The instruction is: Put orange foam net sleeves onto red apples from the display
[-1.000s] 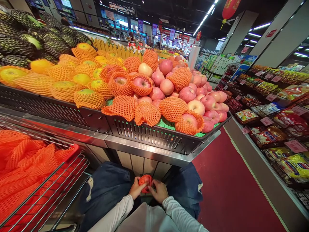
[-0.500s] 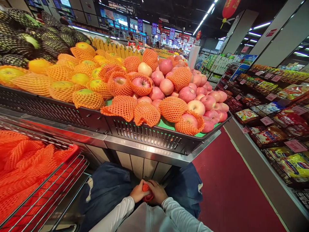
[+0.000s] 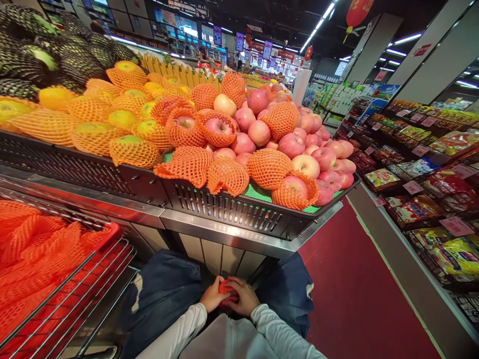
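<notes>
Low in front of my body, between my knees, an apple (image 3: 228,291) in a red-orange foam net sits between my two hands. My left hand (image 3: 212,297) is wrapped round its left side. From the right, my right hand (image 3: 243,297) curls over it with the fingers across the top. Most of the apple's underside is hidden by the hands. Above them, a black crate (image 3: 232,207) holds a heap of bare pink apples (image 3: 258,133), and several at its front and left wear orange foam nets (image 3: 270,168).
To the left, a wire shopping cart (image 3: 101,254) is heaped with red-orange foam nets (image 3: 41,259). Netted yellow-green citrus fruits (image 3: 129,151) and dark pineapples (image 3: 80,62) fill the left of the stand. A steel ledge (image 3: 224,232) runs below the crates. Snack shelves (image 3: 422,184) line the right side.
The foam net now covers more of the apple, and my fingers have spread a little wider round it. My view has shifted very slightly.
</notes>
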Motion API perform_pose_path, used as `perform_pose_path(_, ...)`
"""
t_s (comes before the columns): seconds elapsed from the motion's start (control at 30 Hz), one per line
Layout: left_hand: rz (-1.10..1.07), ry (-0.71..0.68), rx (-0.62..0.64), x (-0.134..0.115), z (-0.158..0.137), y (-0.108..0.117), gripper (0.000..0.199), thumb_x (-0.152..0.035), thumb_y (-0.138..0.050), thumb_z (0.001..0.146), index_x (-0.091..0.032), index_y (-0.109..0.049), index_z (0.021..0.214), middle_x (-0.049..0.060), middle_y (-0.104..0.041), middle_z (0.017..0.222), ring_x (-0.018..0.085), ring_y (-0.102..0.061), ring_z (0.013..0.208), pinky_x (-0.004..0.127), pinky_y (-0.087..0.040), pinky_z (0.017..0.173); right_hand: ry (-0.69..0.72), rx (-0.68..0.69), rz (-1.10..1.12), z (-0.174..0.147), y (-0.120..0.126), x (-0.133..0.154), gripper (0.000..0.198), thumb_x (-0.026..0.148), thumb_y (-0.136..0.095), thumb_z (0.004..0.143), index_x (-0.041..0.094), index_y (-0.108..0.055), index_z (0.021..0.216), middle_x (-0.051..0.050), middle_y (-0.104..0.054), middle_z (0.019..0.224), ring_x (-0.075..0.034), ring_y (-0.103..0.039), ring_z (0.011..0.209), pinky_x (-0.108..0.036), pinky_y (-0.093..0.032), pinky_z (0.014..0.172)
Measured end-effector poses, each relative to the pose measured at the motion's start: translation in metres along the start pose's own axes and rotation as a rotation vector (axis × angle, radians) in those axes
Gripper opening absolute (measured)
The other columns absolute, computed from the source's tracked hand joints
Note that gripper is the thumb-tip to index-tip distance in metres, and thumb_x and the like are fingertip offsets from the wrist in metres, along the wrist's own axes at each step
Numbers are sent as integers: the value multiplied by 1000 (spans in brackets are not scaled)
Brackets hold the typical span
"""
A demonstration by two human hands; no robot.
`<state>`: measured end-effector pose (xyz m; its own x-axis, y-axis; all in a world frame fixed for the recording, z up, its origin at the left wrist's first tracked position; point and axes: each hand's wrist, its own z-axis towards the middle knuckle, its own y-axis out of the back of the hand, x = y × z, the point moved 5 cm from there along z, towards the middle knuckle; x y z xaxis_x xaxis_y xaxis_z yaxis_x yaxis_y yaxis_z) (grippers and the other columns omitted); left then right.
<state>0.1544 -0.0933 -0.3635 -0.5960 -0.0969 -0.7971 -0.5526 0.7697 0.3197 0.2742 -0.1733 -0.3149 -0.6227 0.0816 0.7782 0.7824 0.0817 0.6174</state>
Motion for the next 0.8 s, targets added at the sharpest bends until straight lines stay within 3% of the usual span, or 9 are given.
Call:
perform_pose_path(0.13, -95, -2, -22, 0, 2, 0, 39, -52, -67, 68, -24, -48, 88, -1, -66, 82, 24, -64, 88, 35, -47, 86, -18, 42, -3, 1, -1, 1, 95, 40, -89, 56, 25, -51, 142, -14, -42, 155, -32, -44, 141, -47, -36, 118)
perform_pose_path(0.23, -173, -16, -22, 2, 5, 0, 42, -56, -68, 68, -24, -50, 87, 1, -67, 85, 26, -63, 92, 37, -47, 89, -73, 71, -13, 3, -3, -3, 109, 38, -92, 50, 27, -45, 148, -15, -25, 164, -35, -34, 147, -49, -32, 120)
perform_pose_path(0.3, -222, -25, -10, 3, 7, -1, 45, -59, -69, 65, -23, -52, 86, 1, -67, 86, 26, -63, 94, 38, -47, 91, -118, 62, -11, 4, -5, -6, 107, 35, -92, 49, 29, -47, 146, -14, -27, 163, -35, -39, 144, -48, -36, 118)
perform_pose_path(0.4, -289, -36, 22, 5, 9, -4, 53, -66, -73, 59, -22, -53, 82, 1, -65, 83, 25, -63, 94, 37, -47, 89, -135, 42, -17, 4, -6, -7, 103, 35, -93, 47, 28, -52, 141, -12, -47, 149, -33, -56, 129, -46, -45, 111)
perform_pose_path(0.57, -374, -15, 100, 4, 6, -12, 65, -76, -70, 56, -22, -50, 85, -1, -63, 78, 20, -64, 76, 31, -47, 67, -117, -33, -37, 3, -2, -3, 92, 30, -89, 45, 29, -57, 131, -8, -57, 131, -29, -64, 112, -42, -51, 101)
perform_pose_path(0.7, -402, 35, 169, 0, 0, -16, 73, -82, -62, 59, -22, -48, 99, -5, -60, 65, 12, -52, 46, 25, -31, 45, -120, -88, 5, 3, 3, -3, 84, 29, -86, 48, 28, -60, 128, -7, -58, 126, -28, -64, 110, -41, -52, 99)
perform_pose_path(0.8, -406, 52, 203, -4, -4, -15, 79, -83, -58, 62, -20, -47, 108, -5, -60, 60, 10, -47, 38, 24, -22, 40, -131, -111, 25, 2, 4, -6, 81, 26, -85, 50, 28, -61, 127, -7, -58, 127, -27, -64, 111, -40, -51, 100)
